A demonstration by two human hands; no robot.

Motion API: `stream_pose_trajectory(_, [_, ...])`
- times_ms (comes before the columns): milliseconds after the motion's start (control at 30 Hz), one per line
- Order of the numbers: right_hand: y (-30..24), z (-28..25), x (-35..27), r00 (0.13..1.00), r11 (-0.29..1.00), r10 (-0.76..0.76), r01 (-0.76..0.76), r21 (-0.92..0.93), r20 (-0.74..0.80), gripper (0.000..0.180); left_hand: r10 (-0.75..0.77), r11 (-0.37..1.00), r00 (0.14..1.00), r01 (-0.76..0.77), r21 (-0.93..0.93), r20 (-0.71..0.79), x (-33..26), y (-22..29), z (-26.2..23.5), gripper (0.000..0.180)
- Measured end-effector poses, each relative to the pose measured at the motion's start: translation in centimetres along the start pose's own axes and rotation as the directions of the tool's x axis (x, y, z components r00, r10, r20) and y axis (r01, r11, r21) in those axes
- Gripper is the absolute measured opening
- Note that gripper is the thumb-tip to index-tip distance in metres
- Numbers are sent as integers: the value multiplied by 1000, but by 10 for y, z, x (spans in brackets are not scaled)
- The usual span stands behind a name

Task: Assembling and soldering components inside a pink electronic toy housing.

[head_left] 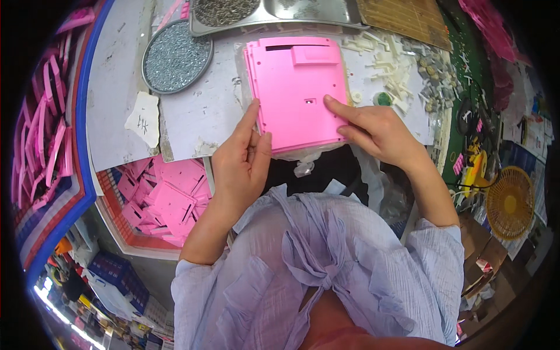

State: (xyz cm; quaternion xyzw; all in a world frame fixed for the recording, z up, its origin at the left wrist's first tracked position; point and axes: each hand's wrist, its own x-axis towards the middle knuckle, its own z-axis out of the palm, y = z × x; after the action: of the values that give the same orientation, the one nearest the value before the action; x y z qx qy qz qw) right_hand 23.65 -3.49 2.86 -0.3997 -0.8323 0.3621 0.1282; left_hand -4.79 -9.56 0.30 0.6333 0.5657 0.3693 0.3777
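A pink plastic panel (pixel 291 93) lies over the near edge of the worktable, seemingly stacked on another pink piece whose edge shows at its left. It has a slot and a raised block along the far side, and a small rectangular hole near the middle. My left hand (pixel 242 160) grips the panel's left edge, fingertips along its side. From the right, my right hand (pixel 382 131) holds the opposite edge, its index finger on the top face near the hole. Clear plastic wrap (pixel 304 165) pokes out beneath the near edge.
A round dish of small screws (pixel 178 56) stands left of the panel, with a metal tray (pixel 280 24) behind. White plastic pieces (pixel 391 73) and small metal parts (pixel 434 79) lie to the right. Pink panels (pixel 169 201) fill a bin below left. A yellow fan (pixel 510 203) stands far right.
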Motion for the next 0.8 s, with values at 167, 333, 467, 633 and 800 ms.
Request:
stream_pose_trajectory(167, [9, 10, -1, 994, 996, -76, 80, 37, -84, 58, -104, 985, 994, 106, -139, 21, -4, 2, 0, 58])
stream_pose_trajectory(333, [0, 8, 2, 992, 1000, 13, -10, 22, -122, 59, 27, 998, 1000, -27, 57, -2, 9, -3, -4, 61])
stream_pose_trajectory(467, [6, 9, 2, 989, 999, -54, 54, -5, -137, 59, -35, 999, 998, 34, -27, -56, 14, -1, -1, 59])
stream_pose_trajectory(633, [7, 8, 0, 988, 998, -52, 55, 20, -148, 57, -128, 983, 986, 111, -148, -110, 19, 7, 3, 62])
stream_pose_trajectory(800, [10, 16, -5, 976, 995, -33, 52, 84, -217, 56, -172, 964, 982, 149, -222, -84, 22, 9, 10, 63])
